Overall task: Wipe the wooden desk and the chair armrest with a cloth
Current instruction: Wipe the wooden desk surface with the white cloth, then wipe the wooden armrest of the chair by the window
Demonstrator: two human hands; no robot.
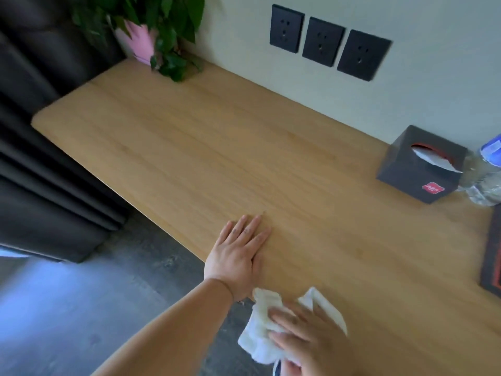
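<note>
Wood-grain surface point(244, 147), light in tone, runs along a pale wall. The left hand point(238, 251) lies flat on the surface near its front edge. Its fingers point(252, 226) are extended and close together, and they grasp nothing.

The right hand point(306, 343) lies nearer the camera, at the front edge, on top of a crumpled white cloth point(260, 332). Its fingers point(287, 313) are extended and spread, not clenched, and press the cloth down onto the surface. The cloth protrudes to the left of the hand and beyond the fingertips. Its lower left part extends past the front edge, over the grey floor point(81, 308).

Far right, near the wall:
- a dark tissue box point(423, 164) with a red label;
- a clear water bottle point(485, 175), just beside the box.

At the far left corner stands a green plant point(162, 36) in a pink pot point(138, 42). Three black sockets point(322, 42) are mounted on the wall. A dark curtain point(40, 158) hangs at the left.
</note>
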